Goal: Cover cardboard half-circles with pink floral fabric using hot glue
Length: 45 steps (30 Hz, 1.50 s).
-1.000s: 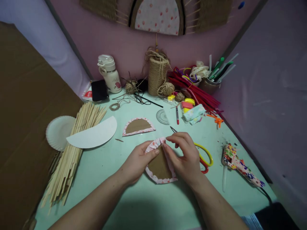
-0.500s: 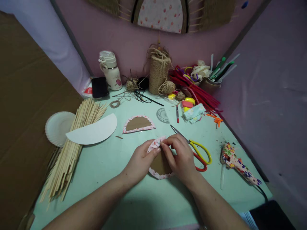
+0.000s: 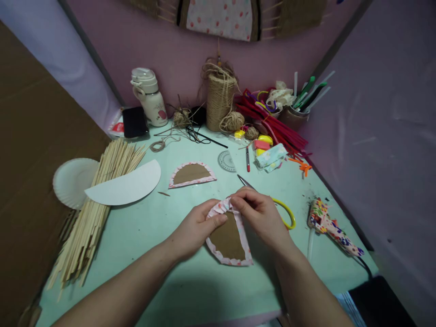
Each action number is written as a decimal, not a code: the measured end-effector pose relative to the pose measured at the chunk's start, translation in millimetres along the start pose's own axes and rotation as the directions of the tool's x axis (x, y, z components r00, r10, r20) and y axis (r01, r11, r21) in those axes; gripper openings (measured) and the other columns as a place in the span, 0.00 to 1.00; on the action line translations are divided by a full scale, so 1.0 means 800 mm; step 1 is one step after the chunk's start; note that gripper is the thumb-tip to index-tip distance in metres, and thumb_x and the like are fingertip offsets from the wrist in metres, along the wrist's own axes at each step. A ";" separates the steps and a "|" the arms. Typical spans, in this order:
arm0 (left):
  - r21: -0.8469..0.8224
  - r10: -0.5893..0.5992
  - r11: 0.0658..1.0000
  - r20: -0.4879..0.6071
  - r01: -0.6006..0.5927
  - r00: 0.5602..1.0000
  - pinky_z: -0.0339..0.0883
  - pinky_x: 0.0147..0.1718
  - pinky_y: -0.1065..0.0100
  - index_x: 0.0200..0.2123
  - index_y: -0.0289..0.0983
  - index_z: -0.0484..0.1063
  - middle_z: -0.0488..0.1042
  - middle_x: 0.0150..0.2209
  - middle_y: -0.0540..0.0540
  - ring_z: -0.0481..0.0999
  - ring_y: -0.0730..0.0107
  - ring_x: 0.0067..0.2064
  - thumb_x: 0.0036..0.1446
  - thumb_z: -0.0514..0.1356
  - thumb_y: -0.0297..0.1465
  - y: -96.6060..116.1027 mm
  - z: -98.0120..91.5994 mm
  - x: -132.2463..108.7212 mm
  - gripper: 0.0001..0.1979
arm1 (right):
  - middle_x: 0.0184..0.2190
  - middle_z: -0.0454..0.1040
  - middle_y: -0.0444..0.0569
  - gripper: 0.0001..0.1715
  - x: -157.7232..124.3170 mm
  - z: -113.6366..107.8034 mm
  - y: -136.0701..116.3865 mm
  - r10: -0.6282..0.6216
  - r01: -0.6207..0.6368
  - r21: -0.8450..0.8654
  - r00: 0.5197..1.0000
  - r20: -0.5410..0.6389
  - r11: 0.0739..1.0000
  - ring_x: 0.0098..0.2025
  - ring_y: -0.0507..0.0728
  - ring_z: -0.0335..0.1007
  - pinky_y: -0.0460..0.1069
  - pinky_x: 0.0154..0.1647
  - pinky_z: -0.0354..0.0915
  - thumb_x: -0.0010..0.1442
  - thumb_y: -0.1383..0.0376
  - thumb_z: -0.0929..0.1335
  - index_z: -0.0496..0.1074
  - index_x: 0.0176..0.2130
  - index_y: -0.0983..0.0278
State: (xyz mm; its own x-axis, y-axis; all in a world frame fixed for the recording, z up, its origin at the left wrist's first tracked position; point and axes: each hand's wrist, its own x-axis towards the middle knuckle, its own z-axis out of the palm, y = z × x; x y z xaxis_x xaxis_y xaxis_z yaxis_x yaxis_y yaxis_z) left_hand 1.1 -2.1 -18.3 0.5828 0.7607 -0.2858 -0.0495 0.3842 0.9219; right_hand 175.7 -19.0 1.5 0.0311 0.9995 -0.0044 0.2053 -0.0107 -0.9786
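A half-round cardboard piece [image 3: 229, 238], its edge wrapped in pink dotted fabric, is tilted between my two hands above the table. My left hand [image 3: 199, 227] grips its left side, thumb across the cardboard and fingers hidden behind. At the top corner, my right hand [image 3: 260, 213] pinches the folded fabric edge between thumb and forefinger. Beyond them a second fabric-edged cardboard half-circle [image 3: 192, 175] lies flat. Scissors [image 3: 288, 213] with a yellow handle rest partly behind my right hand.
On the left, a white paper half-circle [image 3: 127, 186] lies over a bundle of sticks [image 3: 85, 231], beside a paper plate [image 3: 73, 181]. A flower-patterned glue gun [image 3: 335, 229] lies right. Twine [image 3: 220, 102], a bottle [image 3: 151, 100] and red pipe cleaners [image 3: 279, 129] line the back.
My right hand has shifted up to the corner, uncovering the piece's straight right edge. It now covers the scissors' red handle. The whole view has shifted slightly.
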 end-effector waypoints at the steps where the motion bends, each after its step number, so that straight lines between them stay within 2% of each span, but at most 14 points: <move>1: 0.027 0.006 1.000 -0.003 -0.006 1.000 0.61 0.34 0.71 0.42 0.36 0.73 0.72 0.33 0.50 0.69 0.71 0.34 0.56 0.63 0.40 0.000 0.000 0.000 0.15 | 0.28 0.71 0.44 0.11 0.000 0.001 0.000 0.008 -0.008 -0.011 1.000 0.001 1.000 0.32 0.52 0.65 0.46 0.33 0.60 0.58 0.59 0.69 0.74 0.29 0.64; 7: 0.057 0.003 0.998 -0.035 -0.001 0.999 0.61 0.37 0.69 0.44 0.36 0.74 0.74 0.37 0.47 0.70 0.67 0.38 0.56 0.63 0.39 0.001 -0.005 0.003 0.16 | 0.23 0.66 0.40 0.15 -0.004 0.006 0.004 0.131 -0.131 0.044 0.991 0.004 0.990 0.26 0.50 0.59 0.45 0.27 0.56 0.53 0.55 0.72 0.69 0.29 0.64; 14: -0.302 -0.052 0.953 -0.063 0.031 0.997 0.61 0.32 0.72 0.31 0.33 0.73 0.71 0.28 0.49 0.69 0.73 0.32 0.55 0.64 0.41 0.004 0.002 0.007 0.15 | 0.25 0.71 0.42 0.18 -0.003 0.013 0.008 0.198 -0.204 0.133 0.979 0.053 0.970 0.28 0.51 0.63 0.45 0.28 0.59 0.50 0.53 0.74 0.72 0.30 0.65; 17: -0.384 -0.102 0.920 -0.057 0.073 0.993 0.63 0.31 0.72 0.30 0.33 0.73 0.73 0.27 0.49 0.70 0.74 0.30 0.53 0.66 0.42 0.002 0.001 0.009 0.16 | 0.23 0.70 0.41 0.18 -0.002 0.015 0.011 0.219 -0.214 0.188 0.976 -0.007 0.959 0.25 0.49 0.62 0.44 0.26 0.59 0.50 0.53 0.75 0.73 0.29 0.65; 22: -0.588 -0.099 0.803 0.026 0.096 0.995 0.69 0.47 0.58 0.46 0.35 0.75 0.79 0.44 0.39 0.77 0.56 0.47 0.55 0.62 0.46 0.013 -0.021 0.010 0.23 | 0.19 0.67 0.37 0.19 0.007 0.011 0.013 0.269 -0.147 0.512 0.947 -0.174 0.846 0.19 0.46 0.60 0.41 0.17 0.57 0.48 0.53 0.76 0.71 0.32 0.62; 26: -0.640 0.087 0.768 0.157 0.034 0.984 0.62 0.56 0.43 0.55 0.41 0.70 0.70 0.60 0.39 0.62 0.43 0.64 0.50 0.65 0.50 0.023 -0.033 0.007 0.33 | 0.23 0.72 0.38 0.23 0.013 0.010 0.012 0.288 -0.109 0.651 0.942 -0.174 0.751 0.23 0.46 0.69 0.39 0.23 0.66 0.43 0.55 0.79 0.70 0.32 0.63; 29: -0.568 0.202 0.821 0.209 -0.049 0.957 0.55 0.61 0.44 0.55 0.41 0.70 0.64 0.64 0.39 0.51 0.45 0.69 0.43 0.72 0.41 0.015 -0.026 0.008 0.34 | 0.26 0.74 0.39 0.25 0.016 0.014 0.012 0.297 -0.105 0.705 0.942 -0.154 0.701 0.27 0.46 0.73 0.39 0.29 0.70 0.39 0.56 0.80 0.69 0.32 0.63; 31: -0.521 0.195 0.848 0.144 -0.093 0.970 0.53 0.63 0.49 0.52 0.40 0.73 0.66 0.62 0.40 0.55 0.49 0.68 0.46 0.72 0.34 0.007 -0.017 0.011 0.28 | 0.27 0.73 0.39 0.26 0.016 0.020 0.011 0.289 -0.155 0.690 0.954 -0.082 0.707 0.28 0.47 0.73 0.41 0.31 0.71 0.39 0.56 0.80 0.69 0.32 0.62; 33: -0.541 0.142 0.833 0.007 -0.115 0.990 0.57 0.62 0.51 0.48 0.35 0.75 0.73 0.56 0.36 0.66 0.51 0.63 0.53 0.66 0.35 0.003 -0.010 0.014 0.19 | 0.28 0.73 0.40 0.25 0.014 0.024 0.010 0.269 -0.233 0.609 0.962 0.032 0.759 0.28 0.49 0.74 0.43 0.31 0.72 0.43 0.53 0.78 0.68 0.33 0.62; 35: -0.591 0.106 0.793 -0.105 -0.148 0.989 0.61 0.59 0.53 0.45 0.32 0.75 0.77 0.50 0.34 0.73 0.52 0.56 0.57 0.62 0.34 0.006 -0.008 0.016 0.15 | 0.33 0.73 0.43 0.24 0.007 0.021 0.010 0.226 -0.223 0.458 0.973 0.050 0.860 0.30 0.51 0.75 0.47 0.33 0.73 0.51 0.48 0.73 0.67 0.37 0.62; 38: -0.649 0.083 0.739 -0.177 -0.179 0.981 0.65 0.57 0.52 0.43 0.30 0.74 0.79 0.45 0.34 0.78 0.52 0.51 0.59 0.60 0.31 0.016 -0.013 0.016 0.11 | 0.42 0.72 0.49 0.23 -0.014 -0.002 0.016 0.045 -0.047 -0.006 0.978 -0.204 0.999 0.35 0.55 0.75 0.52 0.36 0.71 0.59 0.48 0.66 0.66 0.45 0.61; 39: -0.659 0.078 0.731 -0.178 -0.178 0.981 0.66 0.56 0.52 0.42 0.30 0.74 0.80 0.44 0.33 0.78 0.52 0.50 0.59 0.59 0.30 0.019 -0.015 0.015 0.11 | 0.43 0.72 0.51 0.21 -0.024 -0.015 0.020 -0.037 -0.027 -0.235 0.964 -0.264 0.972 0.37 0.57 0.74 0.53 0.38 0.70 0.60 0.50 0.66 0.67 0.46 0.62; 41: -0.669 0.075 0.723 -0.170 -0.171 0.983 0.67 0.55 0.51 0.41 0.29 0.74 0.80 0.42 0.32 0.79 0.50 0.49 0.59 0.58 0.30 0.024 -0.018 0.013 0.11 | 0.40 0.73 0.53 0.17 -0.044 -0.041 0.030 -0.137 -0.053 -0.593 0.953 -0.271 0.803 0.40 0.60 0.72 0.54 0.41 0.66 0.61 0.54 0.66 0.70 0.43 0.63; 45: -0.685 0.076 0.705 -0.185 -0.184 0.980 0.69 0.54 0.50 0.40 0.30 0.73 0.80 0.40 0.34 0.80 0.50 0.47 0.58 0.58 0.28 0.028 -0.019 0.009 0.09 | 0.38 0.73 0.58 0.11 -0.069 -0.080 0.047 0.033 -0.245 -0.873 0.966 -0.255 0.422 0.40 0.63 0.70 0.54 0.40 0.61 0.59 0.62 0.66 0.73 0.39 0.66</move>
State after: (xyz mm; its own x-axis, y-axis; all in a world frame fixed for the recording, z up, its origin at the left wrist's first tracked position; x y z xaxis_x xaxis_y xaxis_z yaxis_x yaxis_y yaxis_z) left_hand -7.7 20.0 -4.1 0.4175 0.8712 -0.2584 -0.6973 0.4895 0.5237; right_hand 244.4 -76.1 -21.6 0.2864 0.9580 0.0160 0.9330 -0.2751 -0.2321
